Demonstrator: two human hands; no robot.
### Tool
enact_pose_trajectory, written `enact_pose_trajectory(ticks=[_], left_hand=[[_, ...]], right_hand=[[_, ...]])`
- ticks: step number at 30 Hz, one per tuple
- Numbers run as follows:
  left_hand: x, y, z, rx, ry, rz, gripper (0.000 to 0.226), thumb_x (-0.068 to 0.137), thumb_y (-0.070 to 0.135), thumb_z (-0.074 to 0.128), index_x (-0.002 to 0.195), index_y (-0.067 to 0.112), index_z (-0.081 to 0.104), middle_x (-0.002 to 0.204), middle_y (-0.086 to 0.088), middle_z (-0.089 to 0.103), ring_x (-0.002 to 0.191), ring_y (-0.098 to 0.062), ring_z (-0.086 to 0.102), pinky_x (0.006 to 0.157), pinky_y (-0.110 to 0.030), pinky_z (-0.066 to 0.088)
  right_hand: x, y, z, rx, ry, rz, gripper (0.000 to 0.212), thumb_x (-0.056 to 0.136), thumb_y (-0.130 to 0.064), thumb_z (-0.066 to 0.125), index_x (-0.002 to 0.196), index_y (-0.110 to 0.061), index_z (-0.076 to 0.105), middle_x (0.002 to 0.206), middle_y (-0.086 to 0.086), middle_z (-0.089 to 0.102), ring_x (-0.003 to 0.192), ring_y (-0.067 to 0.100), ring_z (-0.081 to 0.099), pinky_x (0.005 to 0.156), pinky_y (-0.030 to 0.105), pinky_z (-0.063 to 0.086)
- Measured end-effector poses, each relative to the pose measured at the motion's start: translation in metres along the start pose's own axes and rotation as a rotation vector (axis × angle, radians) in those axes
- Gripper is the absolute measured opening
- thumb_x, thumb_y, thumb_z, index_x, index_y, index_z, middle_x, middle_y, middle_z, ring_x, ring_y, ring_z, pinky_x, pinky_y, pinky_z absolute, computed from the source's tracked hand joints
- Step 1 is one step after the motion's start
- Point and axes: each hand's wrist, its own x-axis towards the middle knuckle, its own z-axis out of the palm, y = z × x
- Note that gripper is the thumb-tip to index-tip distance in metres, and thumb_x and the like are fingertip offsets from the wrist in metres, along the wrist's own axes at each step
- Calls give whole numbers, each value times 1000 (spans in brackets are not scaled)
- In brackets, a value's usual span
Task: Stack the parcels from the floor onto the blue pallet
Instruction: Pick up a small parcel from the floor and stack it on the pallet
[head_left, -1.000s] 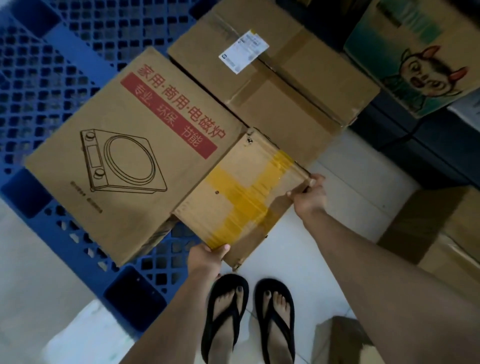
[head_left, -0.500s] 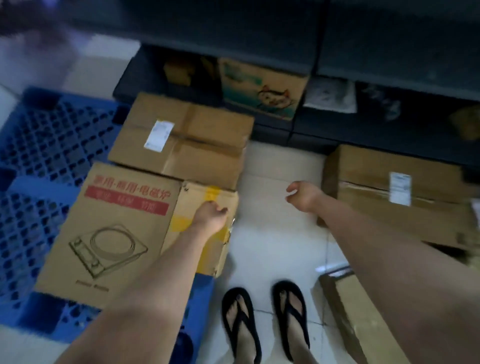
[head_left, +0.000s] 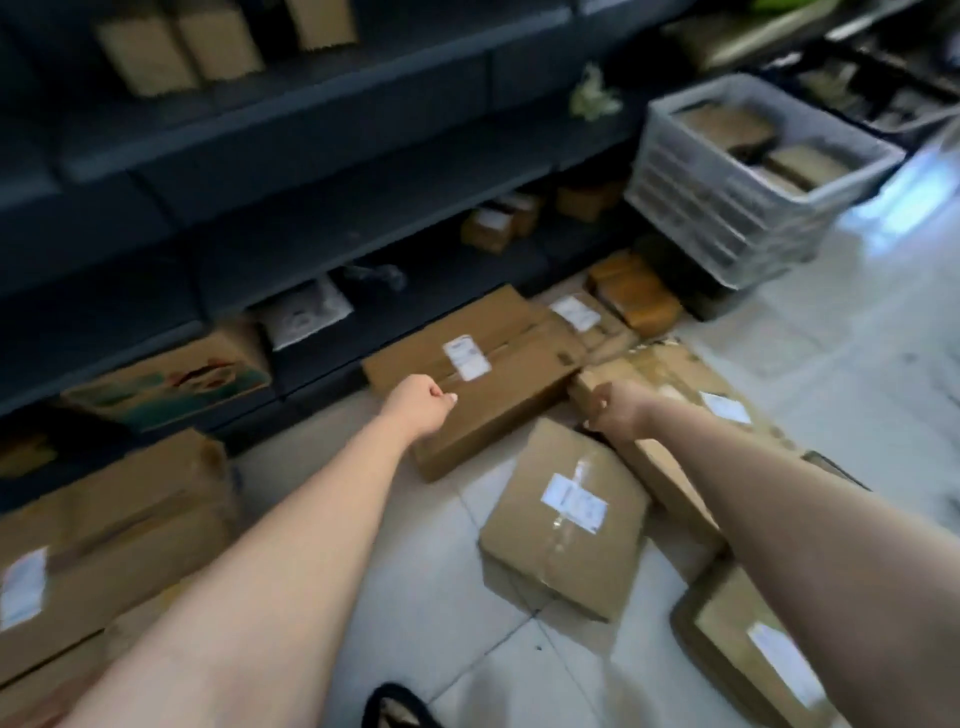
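Boxy taped cardboard parcels (head_left: 540, 561); glossy tile floor (head_left: 426, 597).

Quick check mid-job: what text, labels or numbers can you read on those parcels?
Nothing is legible; the picture is motion-blurred.
Label on the long parcel: print too blurred.
Label on the square parcel: print too blurred.
Label on the left parcel: print too blurred.

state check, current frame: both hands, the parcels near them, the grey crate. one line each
left hand: fingers curled, holding nothing, over the long parcel.
right hand: fingers curled at the corner of the flat parcel; grip unclear.
long parcel: sealed, lying flat on the floor.
square parcel: taped shut, on the floor, untouched.
grey crate: open-topped, parcels inside.
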Motion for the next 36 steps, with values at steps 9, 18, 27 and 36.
enact_pose_trajectory(ticks=[9,18,27,36], left_hand=[[-69,138,331,136,-381,-2,7,89,14,58,92,8,62,100,-24,65,97,-36,65,85,-45,53],[-49,80,567,414,-569,-12,22,90,22,59,102,4,60,112,-20,62,105,-32,59,88,-35,48],[56,-11,714,226,-463,-82,52,80,10,71,128,5,52,129,-15,59,114,-31,58,97,-38,48],[-48,11,617,-171,-428,-471,53,79,-9,66,129,3,53,123,-19,63,107,-30,63,95,-43,50]], right_hand=[[-105,380,77,195,-35,396,43,92,-25,54,129,-3,56,135,16,54,125,30,51,96,28,42],[-75,514,314,846,-105,747,29,87,-23,59,110,-6,64,73,2,57,77,23,55,62,30,45],[30,561,482,1710,33,997,47,88,-20,61,133,-12,48,128,6,61,98,17,58,80,33,43],[-40,533,372,1477,117,953,41,87,-4,58,126,-12,53,99,6,65,75,14,58,58,25,41]])
